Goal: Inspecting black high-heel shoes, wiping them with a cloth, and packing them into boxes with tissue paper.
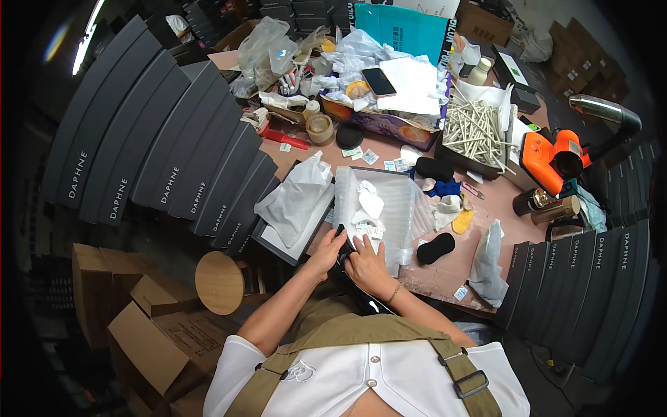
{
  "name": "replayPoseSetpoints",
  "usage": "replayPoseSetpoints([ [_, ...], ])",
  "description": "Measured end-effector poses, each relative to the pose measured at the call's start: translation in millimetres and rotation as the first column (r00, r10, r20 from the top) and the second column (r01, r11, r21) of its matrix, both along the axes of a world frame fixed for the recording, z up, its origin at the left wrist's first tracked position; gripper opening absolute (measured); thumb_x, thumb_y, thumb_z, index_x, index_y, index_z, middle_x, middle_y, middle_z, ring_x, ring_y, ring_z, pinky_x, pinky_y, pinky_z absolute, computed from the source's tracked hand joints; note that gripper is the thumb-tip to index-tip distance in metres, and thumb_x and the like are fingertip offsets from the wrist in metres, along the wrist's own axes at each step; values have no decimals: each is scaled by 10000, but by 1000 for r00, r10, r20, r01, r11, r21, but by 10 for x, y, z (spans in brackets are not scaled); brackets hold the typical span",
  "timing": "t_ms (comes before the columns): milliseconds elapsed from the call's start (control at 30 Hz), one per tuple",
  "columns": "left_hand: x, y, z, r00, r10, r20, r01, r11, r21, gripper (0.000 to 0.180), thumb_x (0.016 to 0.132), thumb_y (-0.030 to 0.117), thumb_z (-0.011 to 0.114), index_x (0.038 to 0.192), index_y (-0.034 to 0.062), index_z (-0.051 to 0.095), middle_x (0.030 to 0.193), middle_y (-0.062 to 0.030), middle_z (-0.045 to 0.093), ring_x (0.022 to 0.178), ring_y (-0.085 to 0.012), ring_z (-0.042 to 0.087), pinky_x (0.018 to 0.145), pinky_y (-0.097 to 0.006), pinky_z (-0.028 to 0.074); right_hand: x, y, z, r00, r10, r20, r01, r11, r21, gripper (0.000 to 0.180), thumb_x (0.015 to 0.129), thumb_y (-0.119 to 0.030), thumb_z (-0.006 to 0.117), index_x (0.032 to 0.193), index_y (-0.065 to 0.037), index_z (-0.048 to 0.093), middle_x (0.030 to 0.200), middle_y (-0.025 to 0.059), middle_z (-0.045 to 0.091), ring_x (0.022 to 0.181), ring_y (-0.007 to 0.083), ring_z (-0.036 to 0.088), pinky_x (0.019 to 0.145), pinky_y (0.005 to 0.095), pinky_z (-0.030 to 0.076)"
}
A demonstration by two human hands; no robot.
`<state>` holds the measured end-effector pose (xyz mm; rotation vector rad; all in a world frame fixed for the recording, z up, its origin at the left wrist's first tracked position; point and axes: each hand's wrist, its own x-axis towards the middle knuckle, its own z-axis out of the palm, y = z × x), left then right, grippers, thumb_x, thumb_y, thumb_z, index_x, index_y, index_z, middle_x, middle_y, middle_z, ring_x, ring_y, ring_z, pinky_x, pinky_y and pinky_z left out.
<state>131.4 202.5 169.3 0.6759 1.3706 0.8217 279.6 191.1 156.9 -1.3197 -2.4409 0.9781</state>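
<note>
Between my hands, low at the table's front edge, is a dark, glossy black item (342, 235), mostly hidden by my fingers; its kind cannot be made out. My left hand (325, 254) closes round its upper end. My right hand (369, 270) rests against it from the right, thumb bent in and fingers reaching forward. Just beyond lies an open box lined with translucent ribbed wrap (399, 201), holding white paper pieces (369, 200) and small printed labels (368, 229). On its left sits an open dark box (279, 241) with crumpled white tissue paper (297, 191).
Stacked dark grey shoe boxes (156, 139) flank the table, with another stack (577, 278) at right. Behind are a phone (379, 82), a tray of white sticks (476, 128), an orange heat gun (545, 163) and a jar (319, 130). Black pads (436, 248) lie right; cartons (149, 333) and a stool (219, 283) left.
</note>
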Motion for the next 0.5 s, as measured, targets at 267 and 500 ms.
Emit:
replayPoseSetpoints([
  [267, -157, 79, -59, 958, 118, 262, -140, 988, 70, 449, 1018, 337, 362, 1334, 25, 428, 1245, -110, 528, 1106, -158, 536, 953, -284, 423, -137, 329, -76, 894, 195, -404, -219, 976, -14, 313, 881, -218, 470, 874, 86, 544, 1520, 275, -69, 1408, 460, -32, 1090, 619, 122],
  [500, -257, 30, -329, 928, 178, 326, -179, 983, -26, 458, 1002, 442, 358, 1213, 60, 496, 1000, -107, 612, 883, -172, 616, 779, -306, 520, 371, 168, 501, 839, 461, -291, -513, 847, -140, 394, 854, -95, 505, 1236, 2, 507, 1551, 171, 90, 1434, 378, 28, 1136, 541, 65],
])
